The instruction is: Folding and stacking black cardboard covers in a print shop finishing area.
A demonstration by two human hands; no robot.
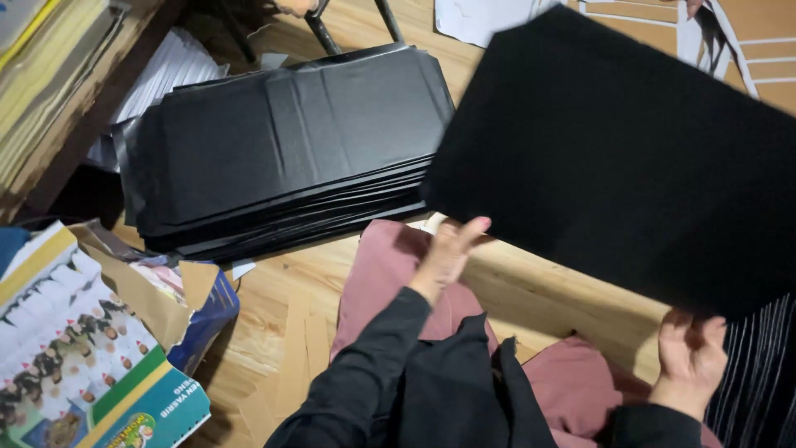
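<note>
I hold a large flat black sheet (pixel 622 158) up over my lap, tilted down to the right. My left hand (pixel 448 253) touches its lower left edge with fingers extended. My right hand (pixel 690 357) grips the sheet's lower right edge from beneath. To the left, a stack of several similar black flattened sheets (pixel 282 149) lies on the wooden floor (pixel 274 307). My legs in dusty pink trousers (pixel 390 274) show under the sheet, and my sleeves are black.
An open cardboard carton (pixel 91 357) with colourful printed flaps sits at the lower left. White paper sheets (pixel 170 70) lie behind the black stack. Brown card pieces with white strips (pixel 763 50) lie at the top right. A wooden shelf edge (pixel 50 108) runs along the left.
</note>
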